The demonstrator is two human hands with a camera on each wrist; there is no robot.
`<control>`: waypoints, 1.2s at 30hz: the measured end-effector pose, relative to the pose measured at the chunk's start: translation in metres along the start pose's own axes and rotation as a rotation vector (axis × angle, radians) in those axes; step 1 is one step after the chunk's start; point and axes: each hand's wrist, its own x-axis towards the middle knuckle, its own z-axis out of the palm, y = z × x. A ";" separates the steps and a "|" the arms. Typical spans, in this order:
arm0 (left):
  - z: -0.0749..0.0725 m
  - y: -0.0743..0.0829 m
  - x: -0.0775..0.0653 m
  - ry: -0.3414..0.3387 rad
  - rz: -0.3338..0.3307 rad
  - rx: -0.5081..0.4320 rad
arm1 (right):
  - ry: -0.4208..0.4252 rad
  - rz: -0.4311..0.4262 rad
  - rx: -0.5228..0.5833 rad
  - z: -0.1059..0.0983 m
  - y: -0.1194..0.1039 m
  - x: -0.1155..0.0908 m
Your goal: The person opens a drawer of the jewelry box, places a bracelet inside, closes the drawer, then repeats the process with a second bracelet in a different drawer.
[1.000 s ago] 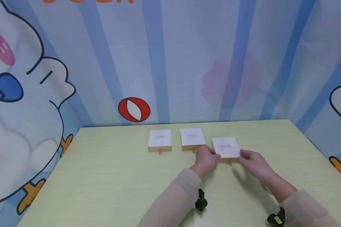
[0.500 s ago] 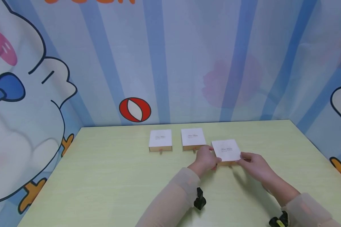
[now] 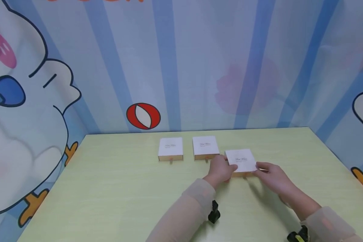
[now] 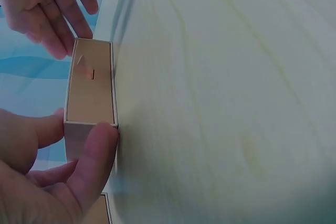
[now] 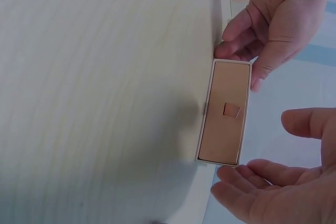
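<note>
A white drawer box (image 3: 241,160) with dark script on its lid lies at the right end of a row on the table. Its tan front (image 4: 90,95) bears a small ribbon tab (image 5: 231,110). My left hand (image 3: 220,169) grips the box's left end; thumb and fingers sit on opposite faces in the left wrist view. My right hand (image 3: 273,176) is at the right end. In the right wrist view, its fingers (image 5: 231,195) are extended against that end, while the thumb (image 5: 302,123) stands apart. The underside is hidden.
Two similar white boxes, a middle one (image 3: 205,147) and a left one (image 3: 170,148), lie further left. The middle box is close beside my left hand. A pale wooden table (image 3: 109,188) ends at a printed blue-striped backdrop (image 3: 193,67).
The right-hand box has shifted slightly towards me, and my right hand has come nearer with it. My left hand stays at its left end. The other two boxes have kept their places.
</note>
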 end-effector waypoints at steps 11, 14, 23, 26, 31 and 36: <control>0.003 0.001 0.003 0.015 0.044 0.065 | 0.086 0.063 0.014 0.001 0.007 0.001; 0.004 0.001 0.003 0.020 0.073 0.106 | 0.067 0.090 0.065 0.001 0.009 0.000; 0.006 0.002 0.002 0.010 0.084 0.187 | -0.031 0.134 0.141 0.014 0.011 0.003; 0.006 0.002 0.002 0.000 0.067 0.169 | -0.051 0.145 0.183 0.019 0.012 0.003; 0.004 0.001 0.001 -0.010 0.070 0.154 | -0.087 0.181 0.235 0.023 0.012 0.005; -0.001 0.000 0.000 -0.012 0.079 0.147 | -0.115 0.206 0.308 0.027 0.010 0.007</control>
